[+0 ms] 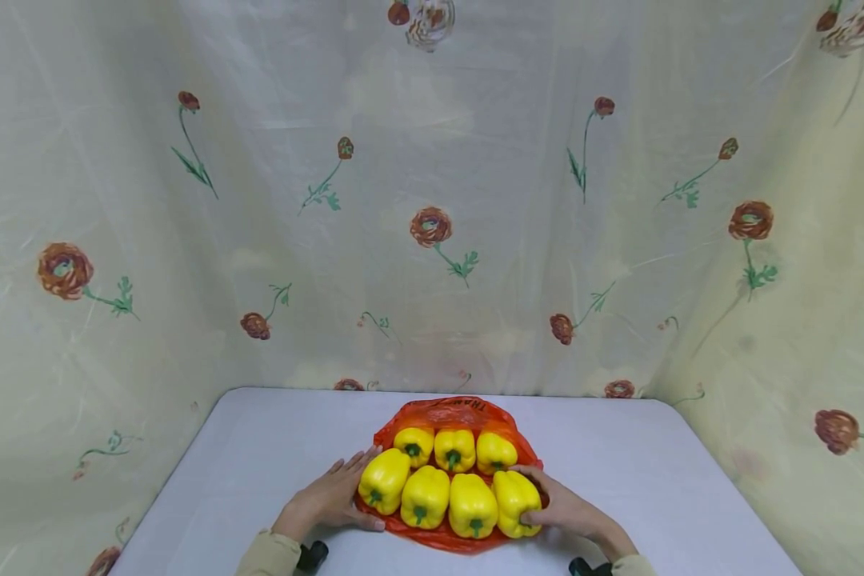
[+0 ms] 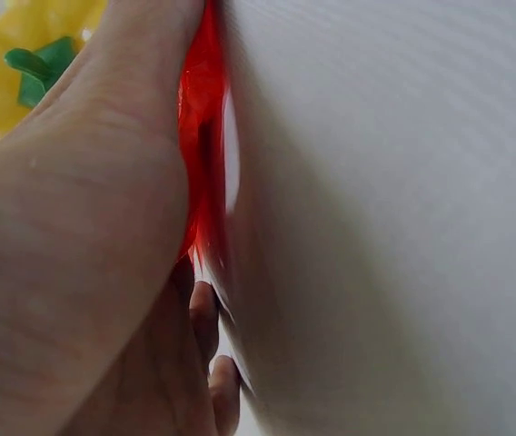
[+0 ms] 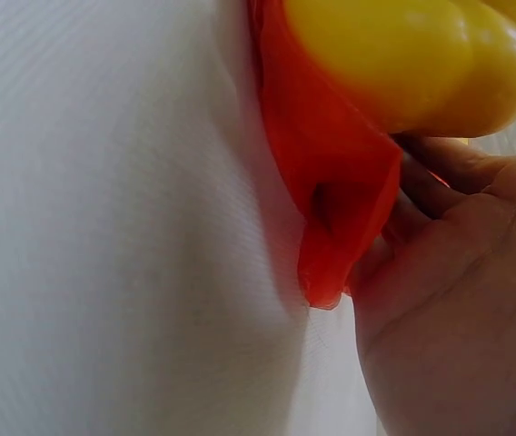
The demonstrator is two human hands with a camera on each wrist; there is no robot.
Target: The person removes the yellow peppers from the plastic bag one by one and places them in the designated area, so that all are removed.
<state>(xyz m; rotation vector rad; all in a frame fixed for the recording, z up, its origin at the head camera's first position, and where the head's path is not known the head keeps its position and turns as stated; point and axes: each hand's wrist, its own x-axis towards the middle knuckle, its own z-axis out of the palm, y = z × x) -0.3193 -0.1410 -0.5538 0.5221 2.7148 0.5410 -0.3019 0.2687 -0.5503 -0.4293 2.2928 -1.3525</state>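
Note:
Several yellow bell peppers with green stems lie in two rows on a red plastic bag (image 1: 446, 412) in the head view. My left hand (image 1: 329, 494) lies with fairly straight fingers against the leftmost pepper (image 1: 385, 480), its thumb by the bag's front edge. At the other end, my right hand (image 1: 567, 509) holds the rightmost pepper (image 1: 516, 502), fingers behind it and thumb at its front. In the right wrist view, that pepper (image 3: 394, 64) sits above a fold of red plastic (image 3: 322, 145) beside my palm. The left wrist view shows red plastic (image 2: 203, 118) along my hand.
A white table (image 1: 281, 432) carries the bag. Behind it and at both sides hangs a pale curtain (image 1: 475, 336) with printed flowers. Three peppers form the back row, including the middle one (image 1: 454, 448). Dark wrist straps (image 1: 312, 555) show near the sleeves.

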